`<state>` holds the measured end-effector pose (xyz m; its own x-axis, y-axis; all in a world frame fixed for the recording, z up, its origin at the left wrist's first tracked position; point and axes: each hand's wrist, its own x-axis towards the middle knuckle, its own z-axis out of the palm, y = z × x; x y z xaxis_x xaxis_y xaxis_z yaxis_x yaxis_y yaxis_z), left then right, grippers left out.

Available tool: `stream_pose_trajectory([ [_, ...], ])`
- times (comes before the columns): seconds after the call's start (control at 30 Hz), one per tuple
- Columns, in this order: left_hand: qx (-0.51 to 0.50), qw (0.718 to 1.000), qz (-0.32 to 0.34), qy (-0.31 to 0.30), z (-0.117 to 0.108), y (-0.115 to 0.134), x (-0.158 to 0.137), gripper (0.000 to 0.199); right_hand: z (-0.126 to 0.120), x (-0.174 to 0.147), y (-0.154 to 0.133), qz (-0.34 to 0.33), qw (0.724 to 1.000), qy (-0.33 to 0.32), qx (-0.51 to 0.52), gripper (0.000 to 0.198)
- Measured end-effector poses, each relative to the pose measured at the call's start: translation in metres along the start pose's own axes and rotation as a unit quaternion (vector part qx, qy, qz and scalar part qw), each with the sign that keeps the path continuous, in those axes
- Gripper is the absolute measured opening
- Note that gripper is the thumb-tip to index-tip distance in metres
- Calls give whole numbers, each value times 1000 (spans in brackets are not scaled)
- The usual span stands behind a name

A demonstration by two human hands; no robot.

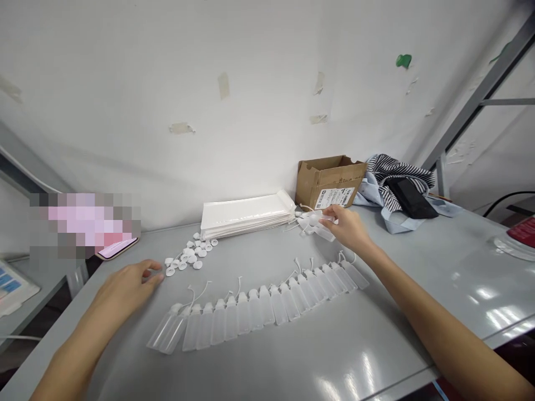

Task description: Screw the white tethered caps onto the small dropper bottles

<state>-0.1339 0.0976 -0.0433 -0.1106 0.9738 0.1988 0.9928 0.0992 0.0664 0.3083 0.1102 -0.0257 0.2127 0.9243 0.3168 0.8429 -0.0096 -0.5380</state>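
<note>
A long slanting row of small translucent plastic bottles [254,312] lies on the grey table, several with thin white strings at their necks. Two bottles [169,329] at its left end lie tilted. My left hand [129,287] rests by a scattered heap of small white caps [190,256], thumb and fingers apart, holding nothing. Farther right, my right hand [348,225] pinches one bottle [326,218] of a loose pile of similar bottles [310,223] in front of the cardboard box. The fingertips partly hide that bottle.
Behind the caps lies a stack of white padded envelopes [246,214]. The cardboard box [330,181] stands against the wall, beside striped cloth [397,167] and a black wallet-like item [412,197]. A phone [119,247], partly blurred out, is at left. A red-topped object [522,234] sits far right.
</note>
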Motion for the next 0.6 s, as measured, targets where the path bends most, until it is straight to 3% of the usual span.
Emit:
stream_pose_trajectory([
  [0.37, -24, 999, 36, -2, 2, -4, -4, 27, -36, -4, -7, 9, 986, -137, -92, 11],
  [0.5, -51, 997, 36, -50, 6, -13, -4, 28, -54, -14, -4, 58, 946, -291, -128, 18],
  [0.6, -59, 993, 27, -98, 7, -17, -4, 33, -61, -22, -8, 98, 906, -393, -125, 9],
])
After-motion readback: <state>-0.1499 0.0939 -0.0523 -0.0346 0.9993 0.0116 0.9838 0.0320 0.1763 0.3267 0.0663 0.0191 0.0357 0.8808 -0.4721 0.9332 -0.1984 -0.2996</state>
